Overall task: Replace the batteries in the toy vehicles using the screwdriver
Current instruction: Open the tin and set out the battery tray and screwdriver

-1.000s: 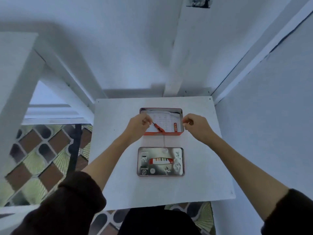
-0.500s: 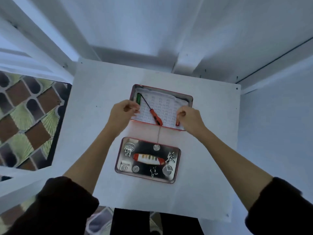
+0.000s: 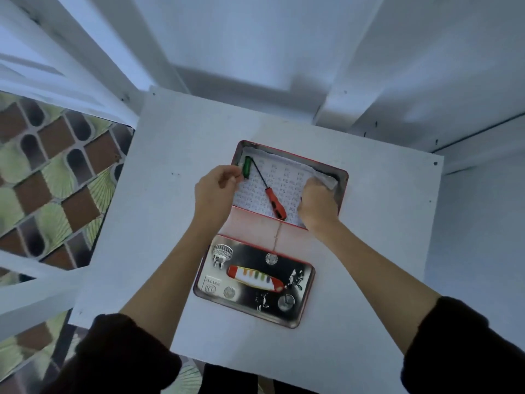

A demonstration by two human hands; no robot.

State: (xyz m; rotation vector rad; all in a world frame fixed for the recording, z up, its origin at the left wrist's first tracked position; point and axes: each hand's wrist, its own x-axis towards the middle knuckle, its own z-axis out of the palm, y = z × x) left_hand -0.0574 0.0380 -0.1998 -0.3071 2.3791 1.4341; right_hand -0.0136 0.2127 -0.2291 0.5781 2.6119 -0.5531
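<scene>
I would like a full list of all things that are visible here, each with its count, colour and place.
table: one, white, centre of the view.
tin box: one, red rim, open, far half of the table.
patterned paper: one sheet, white, lining the tin box.
screwdriver: one, orange handle and dark shaft, lying on the paper.
battery: one, green, left end of the box.
tin lid: one, dark and shiny with pictures, near the person.
floor tiles: many, brown and green, left.
left hand: one, fingertips beside the battery.
right hand: one, gripping the paper's right edge.
</scene>
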